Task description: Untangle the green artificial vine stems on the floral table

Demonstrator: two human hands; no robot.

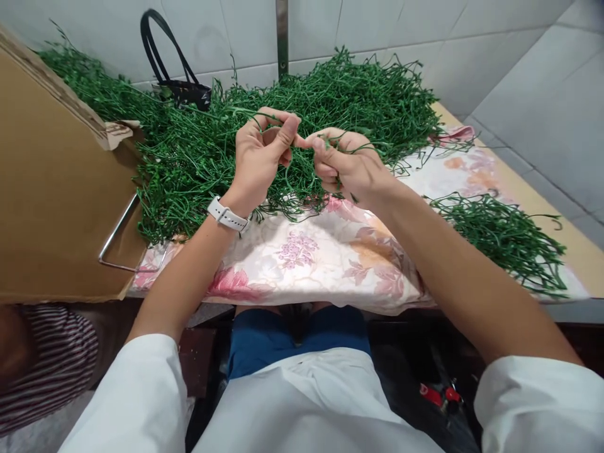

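My left hand [264,141] pinches a thin green stem between thumb and forefinger, with its long end running off to the left. Touching it at the fingertips, my right hand [346,157] is closed around a few green stems that poke out between its fingers. Both hands are raised over the front of a large tangled heap of green stems [377,94] with small bud-like tips. Whether the stems are real or plastic I cannot tell. A smaller bunch of green stems [504,236] lies to the right, beyond my right forearm.
A flower-printed cloth [302,264] covers the table. On the left stands a cardboard box [61,176] with a bent metal wire [117,233] beside it. A black bag [189,94] rests in the heap by the tiled wall [377,25]. Someone in a striped garment [61,358] is at lower left.
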